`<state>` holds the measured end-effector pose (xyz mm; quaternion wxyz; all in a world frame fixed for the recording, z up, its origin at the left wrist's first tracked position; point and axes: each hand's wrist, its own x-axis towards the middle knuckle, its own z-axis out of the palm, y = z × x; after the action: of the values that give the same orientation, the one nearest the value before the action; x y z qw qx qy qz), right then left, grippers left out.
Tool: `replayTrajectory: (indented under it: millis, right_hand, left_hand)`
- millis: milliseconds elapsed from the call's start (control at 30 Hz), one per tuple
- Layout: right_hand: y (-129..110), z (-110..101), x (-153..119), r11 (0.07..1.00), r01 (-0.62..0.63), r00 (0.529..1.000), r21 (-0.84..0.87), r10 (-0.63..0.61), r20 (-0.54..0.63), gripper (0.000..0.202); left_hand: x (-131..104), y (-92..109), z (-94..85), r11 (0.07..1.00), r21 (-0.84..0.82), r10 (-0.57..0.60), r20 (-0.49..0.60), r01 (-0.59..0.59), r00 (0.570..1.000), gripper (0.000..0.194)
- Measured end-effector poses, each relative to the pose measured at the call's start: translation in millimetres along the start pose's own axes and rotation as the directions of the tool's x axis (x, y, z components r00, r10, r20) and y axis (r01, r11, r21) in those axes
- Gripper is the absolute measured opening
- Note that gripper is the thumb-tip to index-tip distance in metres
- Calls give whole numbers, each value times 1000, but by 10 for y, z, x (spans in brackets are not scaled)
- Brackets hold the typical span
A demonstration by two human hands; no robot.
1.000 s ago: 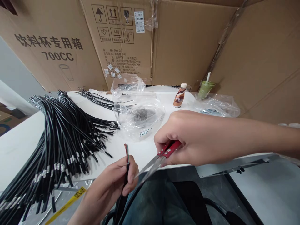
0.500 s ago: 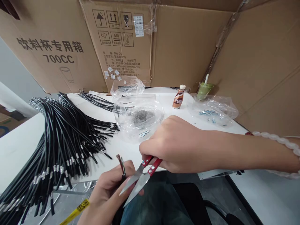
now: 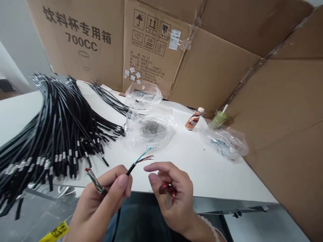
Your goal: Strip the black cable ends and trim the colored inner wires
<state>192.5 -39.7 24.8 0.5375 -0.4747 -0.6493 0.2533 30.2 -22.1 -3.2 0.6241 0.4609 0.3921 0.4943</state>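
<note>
Pinched in my left hand (image 3: 106, 195) is a black cable (image 3: 130, 169). Blue and brown wires (image 3: 142, 158) fan out of its stripped end toward the right. Another stripped end, with green, white and red wires (image 3: 93, 178), sticks up at the left of the same hand. Red-handled scissors (image 3: 169, 191) rest in the palm of my right hand (image 3: 174, 191), held by the curled lower fingers. Its thumb and index finger are apart, just right of the wire tips, and touch nothing.
Many black cables (image 3: 65, 124) are heaped on the white table (image 3: 202, 174) at the left. Clear bags (image 3: 164, 134) lie mid-table and right. A brown bottle (image 3: 193, 120) and green cup (image 3: 219, 119) stand near cardboard (image 3: 214, 67) at the back.
My right hand has drawn back and turned palm up, the scissors now tucked in it. My left hand has brought up a cable end with blue and brown wires. The view has tilted.
</note>
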Motion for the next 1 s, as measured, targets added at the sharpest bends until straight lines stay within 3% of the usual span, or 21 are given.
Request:
replayTrajectory:
  millis: [100,233,400,500,600,733,867,1000]
  right_hand:
    - [30,196,-99,995,12,988,101,4,-156,12]
    - [-42,252,-19,985,5,979,173,31,-202,9]
    - [-79,281,120,959,-72,976,275,125,-181,6]
    - [-49,311,118,948,-98,980,304,145,-137,8]
    - [-19,310,103,956,-72,986,286,111,-125,6]
    - [-30,256,133,978,-23,989,206,53,-140,3]
    - [-87,190,173,965,-100,982,242,134,-131,2]
    - [-138,116,203,912,-265,959,314,282,-10,8]
  left_hand:
    - [-40,83,38,992,106,72,-12,-70,997,43]
    - [-55,119,58,971,200,130,11,-130,991,44]
    - [-45,110,34,972,201,125,6,-124,992,45]
    - [-24,152,72,995,95,9,6,-10,1000,49]
    - [-3,192,106,993,-38,-107,67,110,992,51]
    - [13,200,104,980,-121,-152,71,160,986,47]
    - [41,164,78,995,-53,-76,79,80,994,48]
    - [81,141,57,998,66,-5,135,-4,991,50]
